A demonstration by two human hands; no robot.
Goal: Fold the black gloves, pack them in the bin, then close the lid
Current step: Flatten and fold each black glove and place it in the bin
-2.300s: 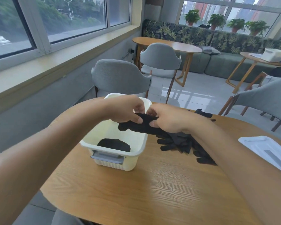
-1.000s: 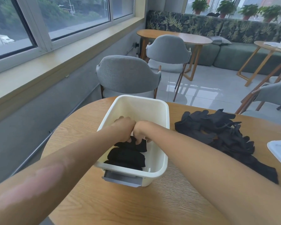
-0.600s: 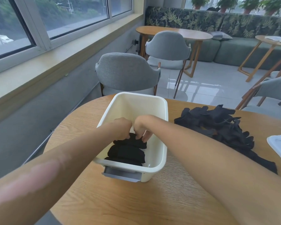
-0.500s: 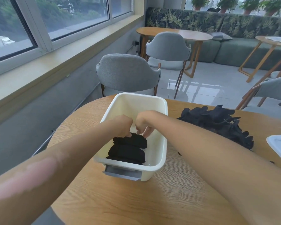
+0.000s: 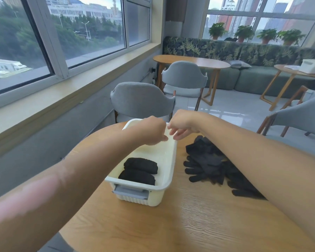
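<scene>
head view: from my seat i see the white bin [image 5: 168, 171] sitting on the round wooden table [image 5: 189, 220], a little left of centre, its grey latch [image 5: 130, 191] facing me at 6 o'clock. two folded black gloves [image 5: 140, 165] lie side by side in the near half of the bin, one touching the other; the far half of the bin floor is bare white. the bin has no lid on it.

both bare hands hang above the far end of the bin, close together, almost touching at the fingertips. the left hand [image 5: 151, 130] has its fingers curled loosely inward and nothing in it that i can see. the right hand [image 5: 183, 124] is at 3 o'clock of the left, fingers half bent and pointing down, also holding nothing. neither hand touches the gloves in the bin.

at 3 o'clock of the bin, just beside it on the table, lies a loose pile of unfolded black gloves [image 5: 209, 162], fingers splayed toward the bin; my right forearm covers its far right part.

beyond the table at 12 o'clock stands a grey chair [image 5: 142, 100], and a second grey chair [image 5: 185, 77] is behind it near another wooden table [image 5: 191, 60].
</scene>
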